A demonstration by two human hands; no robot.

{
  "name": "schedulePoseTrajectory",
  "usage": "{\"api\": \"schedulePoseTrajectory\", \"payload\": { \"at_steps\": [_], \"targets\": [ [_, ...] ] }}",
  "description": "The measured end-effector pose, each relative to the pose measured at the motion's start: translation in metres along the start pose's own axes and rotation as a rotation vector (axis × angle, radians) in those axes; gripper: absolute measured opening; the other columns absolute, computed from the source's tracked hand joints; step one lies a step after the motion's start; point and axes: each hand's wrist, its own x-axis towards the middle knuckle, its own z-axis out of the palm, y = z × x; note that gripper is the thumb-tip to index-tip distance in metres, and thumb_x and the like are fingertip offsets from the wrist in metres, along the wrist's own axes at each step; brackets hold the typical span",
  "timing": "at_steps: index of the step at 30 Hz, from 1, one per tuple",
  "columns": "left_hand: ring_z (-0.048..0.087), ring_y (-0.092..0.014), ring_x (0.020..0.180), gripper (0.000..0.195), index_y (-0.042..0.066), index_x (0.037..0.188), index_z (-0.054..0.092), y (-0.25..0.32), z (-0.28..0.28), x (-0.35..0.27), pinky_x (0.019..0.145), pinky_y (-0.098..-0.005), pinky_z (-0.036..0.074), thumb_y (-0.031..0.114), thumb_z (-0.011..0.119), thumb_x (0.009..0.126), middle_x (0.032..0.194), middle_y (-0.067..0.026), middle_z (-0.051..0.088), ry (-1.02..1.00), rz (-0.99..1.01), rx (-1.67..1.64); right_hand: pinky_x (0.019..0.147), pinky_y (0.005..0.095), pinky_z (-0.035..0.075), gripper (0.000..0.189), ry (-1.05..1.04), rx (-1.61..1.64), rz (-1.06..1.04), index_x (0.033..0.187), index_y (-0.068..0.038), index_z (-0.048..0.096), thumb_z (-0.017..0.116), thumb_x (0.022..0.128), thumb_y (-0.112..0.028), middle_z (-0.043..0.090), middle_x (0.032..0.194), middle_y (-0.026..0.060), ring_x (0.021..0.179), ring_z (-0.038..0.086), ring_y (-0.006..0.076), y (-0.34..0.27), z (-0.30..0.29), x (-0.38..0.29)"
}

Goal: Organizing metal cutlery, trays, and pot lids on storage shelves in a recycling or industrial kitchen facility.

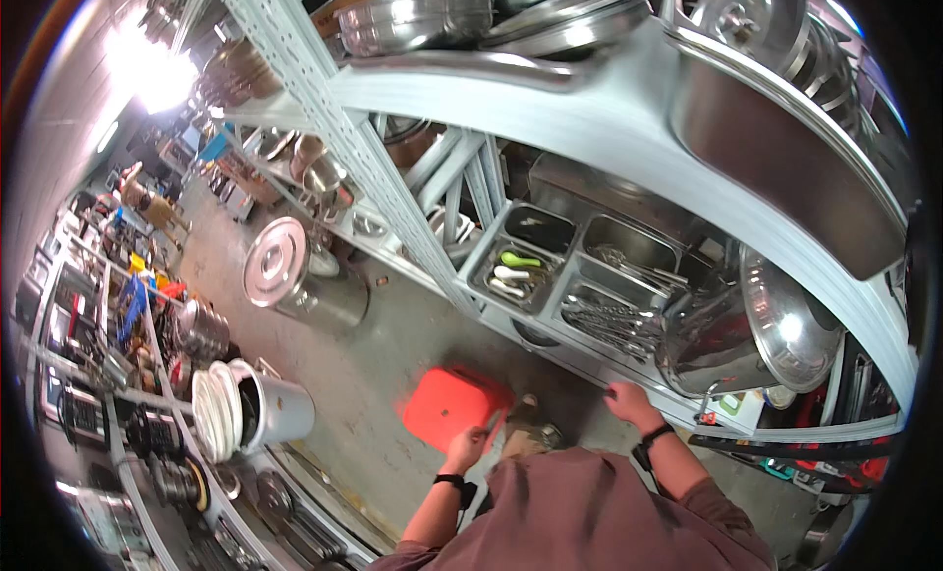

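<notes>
My left hand (466, 449), its fingers curled, overlaps the near edge of a red plastic stool (447, 407) in the view. Whether it grips that edge or only hangs above it I cannot tell. Curled in a loose fist, my right hand (635, 407) is held in front of the shelving with nothing visible in it. Beyond it on the lower shelf sit metal pans, one with spoons in green (519, 260) and white, another with metal cutlery (610, 317). A large metal pot (696, 343) with a tilted domed lid (790, 328) stands at their right.
A grey metal shelf beam (508, 100) crosses above, bearing steel pans (416, 19). Left on the concrete floor are a lidded metal pot (324, 298) and a white bucket (284, 409) with lids leaning on it. Crowded racks (147, 416) line the left side. A person (151, 203) stands far down the aisle.
</notes>
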Motion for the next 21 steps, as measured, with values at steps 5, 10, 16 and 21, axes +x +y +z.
{"api": "schedulePoseTrajectory", "payload": {
  "at_steps": [5,10,16,21],
  "targets": [
    [0.078,-0.032,0.100,0.031,0.004,0.117,0.077,0.032,-0.026,0.135,0.089,-0.0431,0.061,0.027,0.069,0.099,0.109,-0.0176,0.080,-0.112,0.160,-0.027,0.087,0.0524,0.058,0.029,0.056,-0.051,0.259,0.109,-0.008,0.079,0.074,0.090,-0.029,0.078,0.104,0.0173,0.099,0.073,0.0405,0.025,0.004,-0.034],
    [0.075,-0.037,0.107,0.031,0.008,0.119,0.078,0.089,-0.056,0.218,0.095,-0.0452,0.059,0.024,0.064,0.098,0.112,-0.0198,0.079,-0.036,0.193,-0.119,0.090,0.0517,0.058,0.026,0.135,-0.094,0.268,0.101,-0.009,0.079,0.075,0.090,-0.032,0.078,0.104,0.0187,0.100,0.073,0.0420,0.025,0.016,-0.060],
    [0.068,-0.035,0.090,0.018,0.002,0.109,0.068,0.267,-0.178,0.200,0.080,-0.0427,0.056,0.001,0.072,0.091,0.095,-0.0149,0.066,0.511,0.885,-0.371,0.086,0.0493,0.059,0.024,0.241,-0.157,0.353,0.117,-0.006,0.076,0.063,0.102,-0.019,0.076,0.111,0.0263,0.102,0.075,0.0417,-0.110,-0.085,-0.051],
    [0.068,-0.035,0.093,0.033,0.003,0.110,0.070,0.384,-0.340,0.154,0.081,-0.0423,0.055,-0.003,0.078,0.079,0.104,-0.0139,0.072,0.910,1.429,-0.206,0.080,0.0479,0.059,0.014,0.862,-0.538,-0.136,0.110,-0.003,0.076,0.069,0.100,-0.010,0.074,0.100,0.0207,0.093,0.071,0.0401,-0.117,-0.155,-0.039]
  ]
}}
